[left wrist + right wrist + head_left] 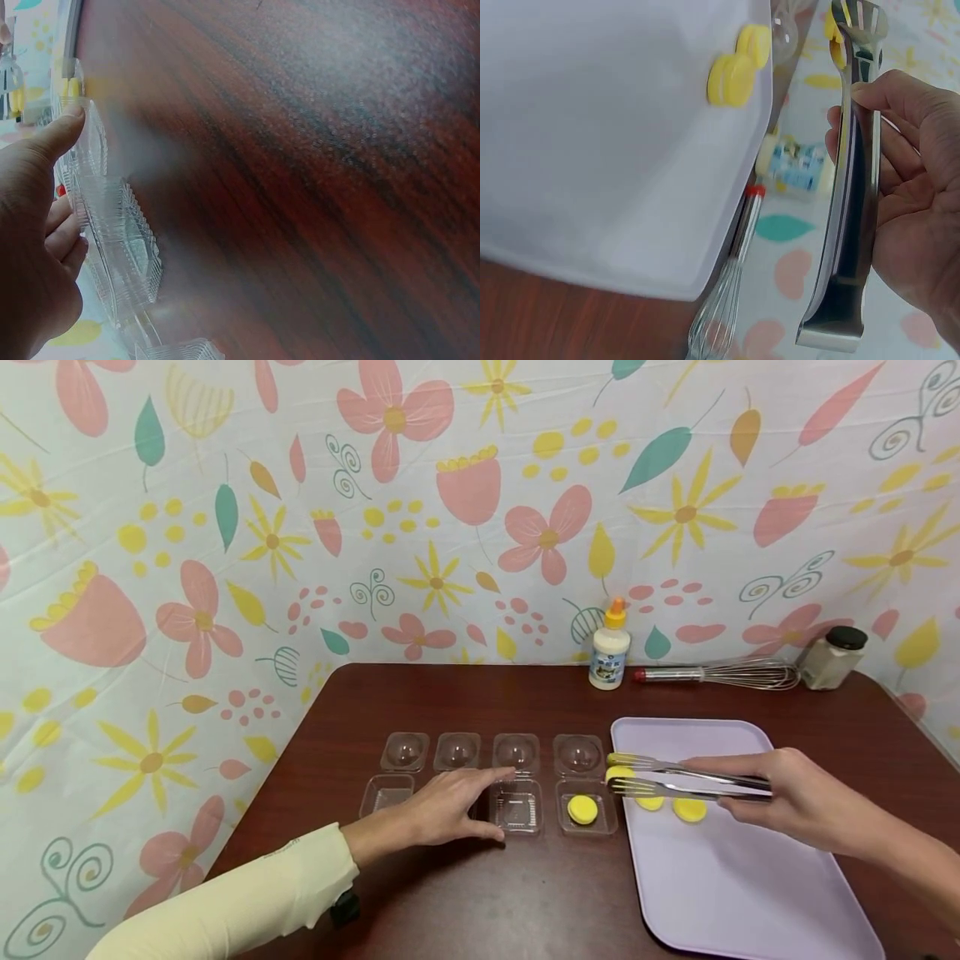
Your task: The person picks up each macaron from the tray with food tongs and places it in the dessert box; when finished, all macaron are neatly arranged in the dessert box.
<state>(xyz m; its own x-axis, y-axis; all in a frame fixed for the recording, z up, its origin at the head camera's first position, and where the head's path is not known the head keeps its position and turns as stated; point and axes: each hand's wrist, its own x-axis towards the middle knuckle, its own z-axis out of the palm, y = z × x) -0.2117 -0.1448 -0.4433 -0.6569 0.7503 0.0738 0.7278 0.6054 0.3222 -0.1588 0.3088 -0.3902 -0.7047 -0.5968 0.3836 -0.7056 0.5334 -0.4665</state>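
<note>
My right hand (817,802) grips metal tongs (855,195). Between their fork-shaped tips, over the tray's left edge, sits a yellow macaron (619,772). Two more yellow macarons, one (648,802) nearer the tips and another (690,810) to its right, lie on the lilac tray (750,877). My left hand (446,806), thumb and fingers spread apart, is beside a clear plastic box (517,806) and partly hides the box to its left. At the row's right end, an open clear box (600,825) contains a yellow macaron (582,810).
Several clear boxes stand in a row, their domed lids (406,750) folded back. Along the back are a white glue-like bottle (609,652) with an orange tip, a whisk (720,674) and a black-lidded jar (834,658). A flowered cloth (300,527) hangs behind the dark table (540,893).
</note>
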